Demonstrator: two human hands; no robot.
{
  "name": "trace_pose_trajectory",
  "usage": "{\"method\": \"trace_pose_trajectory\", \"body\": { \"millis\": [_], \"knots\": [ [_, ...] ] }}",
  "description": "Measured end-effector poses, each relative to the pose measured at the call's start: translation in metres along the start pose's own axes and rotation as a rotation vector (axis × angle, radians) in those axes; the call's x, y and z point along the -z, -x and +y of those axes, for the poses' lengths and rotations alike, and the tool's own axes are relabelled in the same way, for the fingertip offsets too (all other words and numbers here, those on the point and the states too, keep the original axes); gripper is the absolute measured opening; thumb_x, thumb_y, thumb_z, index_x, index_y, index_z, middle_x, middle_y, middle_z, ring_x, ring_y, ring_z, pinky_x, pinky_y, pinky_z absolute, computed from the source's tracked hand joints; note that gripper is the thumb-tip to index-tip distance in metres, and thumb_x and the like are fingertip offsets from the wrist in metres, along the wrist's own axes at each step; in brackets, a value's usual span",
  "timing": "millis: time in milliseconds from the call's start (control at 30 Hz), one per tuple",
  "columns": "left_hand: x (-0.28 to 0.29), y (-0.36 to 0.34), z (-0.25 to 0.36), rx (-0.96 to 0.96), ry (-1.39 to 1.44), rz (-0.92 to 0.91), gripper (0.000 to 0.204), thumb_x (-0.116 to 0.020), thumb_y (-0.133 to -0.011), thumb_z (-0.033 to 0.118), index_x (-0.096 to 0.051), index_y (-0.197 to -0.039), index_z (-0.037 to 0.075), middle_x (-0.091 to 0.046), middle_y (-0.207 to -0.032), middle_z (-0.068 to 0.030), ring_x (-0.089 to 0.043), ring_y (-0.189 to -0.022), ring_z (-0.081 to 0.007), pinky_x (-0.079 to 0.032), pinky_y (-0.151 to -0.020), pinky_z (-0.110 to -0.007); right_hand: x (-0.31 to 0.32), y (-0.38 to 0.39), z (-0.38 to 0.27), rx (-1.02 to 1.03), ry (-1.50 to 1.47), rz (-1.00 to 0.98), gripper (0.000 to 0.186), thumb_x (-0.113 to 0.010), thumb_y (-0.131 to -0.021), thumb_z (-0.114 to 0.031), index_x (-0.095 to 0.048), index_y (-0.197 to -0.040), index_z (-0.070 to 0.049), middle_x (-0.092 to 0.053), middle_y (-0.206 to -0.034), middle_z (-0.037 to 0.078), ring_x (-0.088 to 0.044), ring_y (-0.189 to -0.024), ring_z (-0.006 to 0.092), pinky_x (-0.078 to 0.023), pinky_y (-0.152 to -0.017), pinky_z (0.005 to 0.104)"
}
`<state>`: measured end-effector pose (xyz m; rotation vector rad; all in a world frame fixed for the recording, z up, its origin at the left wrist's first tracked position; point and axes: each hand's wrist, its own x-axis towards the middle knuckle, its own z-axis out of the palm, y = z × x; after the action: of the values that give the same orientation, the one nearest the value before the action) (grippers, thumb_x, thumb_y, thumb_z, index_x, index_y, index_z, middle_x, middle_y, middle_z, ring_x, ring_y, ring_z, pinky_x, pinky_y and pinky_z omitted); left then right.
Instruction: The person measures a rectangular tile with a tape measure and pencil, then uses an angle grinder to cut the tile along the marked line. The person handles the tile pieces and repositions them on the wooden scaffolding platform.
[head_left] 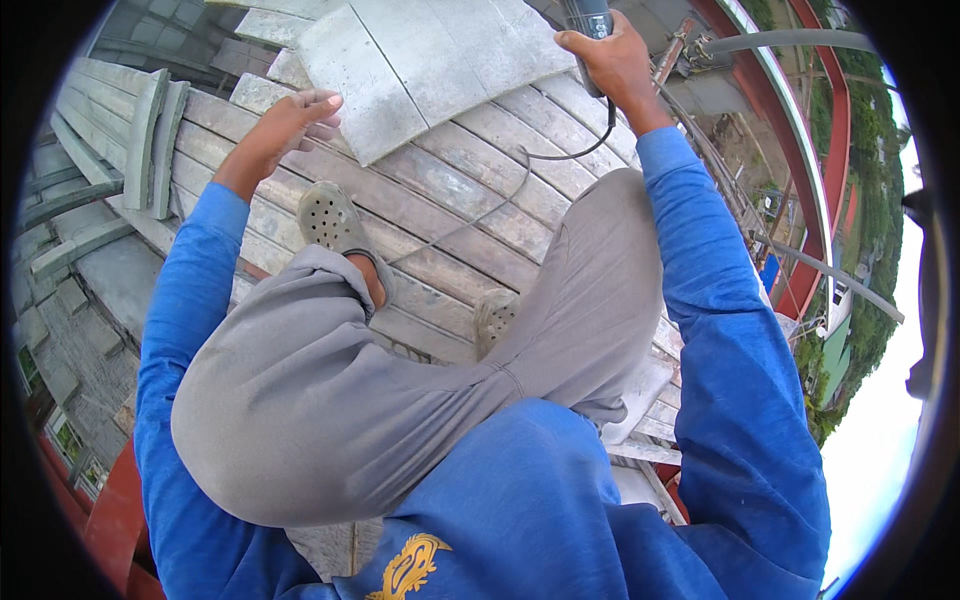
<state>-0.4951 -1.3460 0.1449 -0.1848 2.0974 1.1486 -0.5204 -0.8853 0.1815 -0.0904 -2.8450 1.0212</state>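
Note:
My right hand (625, 72) is wrapped round the body of a corded power tool (590, 18), grey and dark, at the top of the view. The tool's working end is cut off by the frame edge, so its exact kind does not show. From it a dark cord (575, 156) curves down over the planks towards my foot. My left hand (290, 128) is held open and holds nothing, fingers loosely bent, by the left edge of a pale grey flat board (450, 60). A thin dark straight line crosses that board. Whether my fingertips touch it, I cannot tell.
Beneath me is a deck of worn planks (470, 215) with narrow gaps. My clog (335, 218) stands on it. Loose board strips (150, 140) lean at the left. Red steel beams (800, 130) and a grey pipe (790, 40) rise at the right, beyond a drop.

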Motion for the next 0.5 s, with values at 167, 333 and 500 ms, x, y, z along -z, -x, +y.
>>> {"method": "trace_pose_trajectory", "body": {
  "millis": [167,333,500],
  "knots": [
    [0.034,0.008,0.0,0.064,-0.265,-0.041,0.07,-0.065,-0.105,0.057,-0.061,-0.152,0.005,-0.074,-0.124,-0.0135,-0.07,-0.108,-0.0244,-0.054,-0.093,-0.042,0.076,0.036,0.13,-0.238,0.088,0.144,0.057,-0.089,-0.081,-0.048,-0.074,-0.108,0.001,-0.076,-0.089,0.011,-0.072,-0.081,0.0194,-0.057,-0.079,0.0361],
    [0.085,0.0,0.028,0.002,-0.631,-0.066,0.069,-0.072,-0.101,0.055,-0.069,-0.138,-0.004,-0.076,-0.114,-0.0214,-0.072,-0.1,-0.0291,-0.056,-0.089,-0.044,0.085,0.158,0.195,-0.609,0.154,0.179,0.056,-0.088,-0.083,-0.051,-0.076,-0.105,-0.001,-0.077,-0.091,0.013,-0.073,-0.083,0.0256,-0.056,-0.081,0.0407],
    [0.149,-0.046,0.03,-0.288,-1.014,0.154,0.056,-0.071,-0.104,0.044,-0.073,-0.121,-0.01,-0.077,-0.101,-0.0248,-0.072,-0.094,-0.039,-0.055,-0.089,-0.048,0.045,0.26,0.223,-0.9,0.208,0.174,0.075,-0.085,-0.082,-0.061,-0.072,-0.118,0.003,-0.078,-0.104,0.023,-0.076,-0.096,0.0381,-0.058,-0.09,0.0472]
  ]
}}
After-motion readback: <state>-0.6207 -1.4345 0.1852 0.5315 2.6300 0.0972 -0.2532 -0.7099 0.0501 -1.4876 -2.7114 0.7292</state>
